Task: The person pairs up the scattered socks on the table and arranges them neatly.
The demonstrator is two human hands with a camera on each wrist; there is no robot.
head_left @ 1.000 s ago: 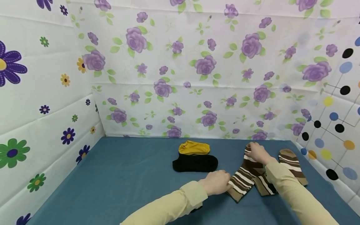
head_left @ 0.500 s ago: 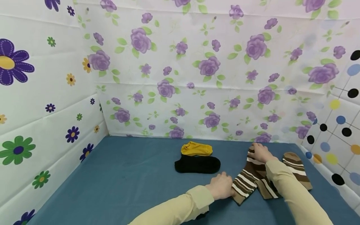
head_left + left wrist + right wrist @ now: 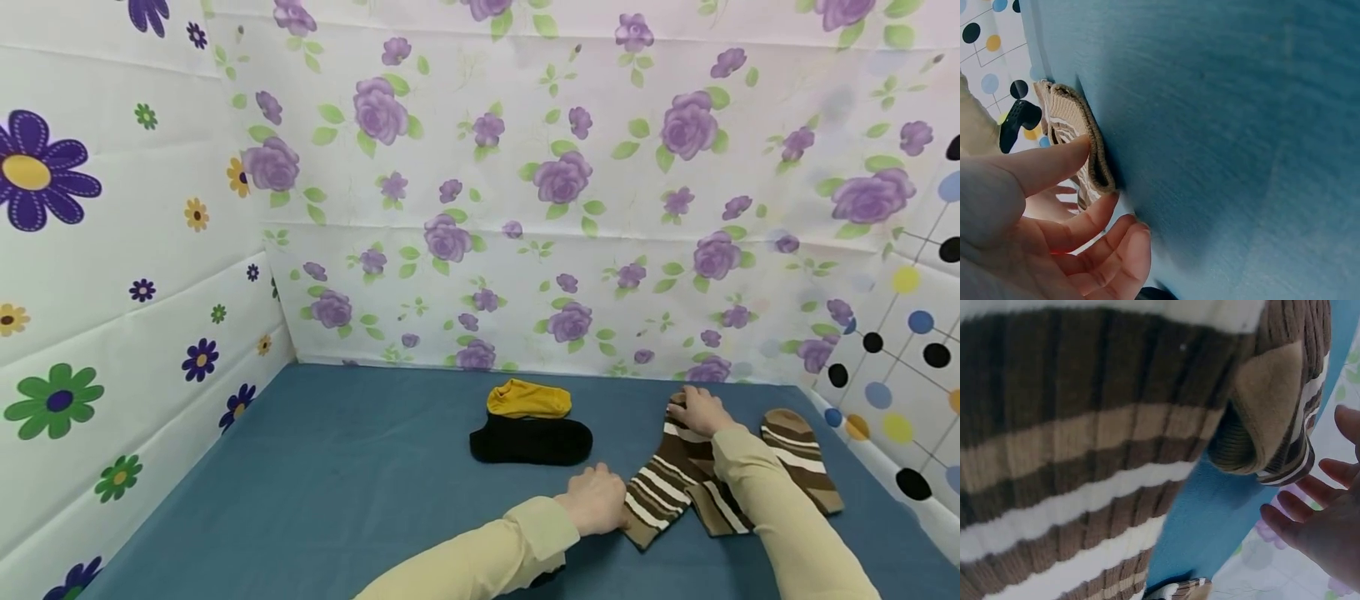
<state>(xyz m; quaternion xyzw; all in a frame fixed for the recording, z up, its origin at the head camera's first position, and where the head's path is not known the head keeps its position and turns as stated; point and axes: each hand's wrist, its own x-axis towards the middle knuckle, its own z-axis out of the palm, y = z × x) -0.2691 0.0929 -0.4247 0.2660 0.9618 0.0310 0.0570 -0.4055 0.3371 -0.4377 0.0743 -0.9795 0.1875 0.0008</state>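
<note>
A brown, tan and white striped sock lies slanted on the blue surface. My left hand pinches its open end; in the left wrist view, the thumb and index finger sit at the ribbed cuff. At the far end of this sock is my right hand. The right wrist view shows that hand's fingers spread and loose beside the striped knit. More of the same striped knit lies on the right, partly hidden beneath the right forearm.
A yellow ankle sock lies behind a black ankle sock, left of the striped socks. The blue-covered surface ends at flower-printed sheets behind and at the left. A dotted sheet borders the right.
The head view has shifted, so everything appears slightly farther right. Both hands stay at the two ends of the striped sock, with hardly any movement.
</note>
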